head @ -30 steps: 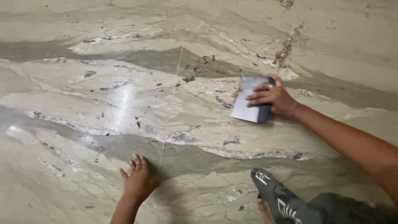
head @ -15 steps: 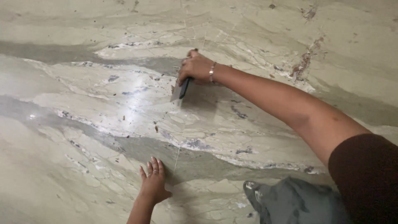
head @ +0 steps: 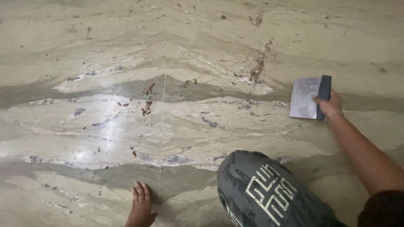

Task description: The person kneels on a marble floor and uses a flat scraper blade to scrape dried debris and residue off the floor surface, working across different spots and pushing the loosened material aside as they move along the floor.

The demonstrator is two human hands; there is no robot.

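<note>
Grey patterned trouser cloth over my knee (head: 269,193) is filling the near edge. Beside it my left hand (head: 141,206) is lying flat, fingers released, on the veined marble floor (head: 84,42). Farther out, my right hand (head: 329,104) is grasping a wide metal scraper (head: 309,97), blade resting on the stone.

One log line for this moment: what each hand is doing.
right hand: grips scraper flat on marble floor | left hand: palm down on floor by seam | knee: bent, between them
</note>
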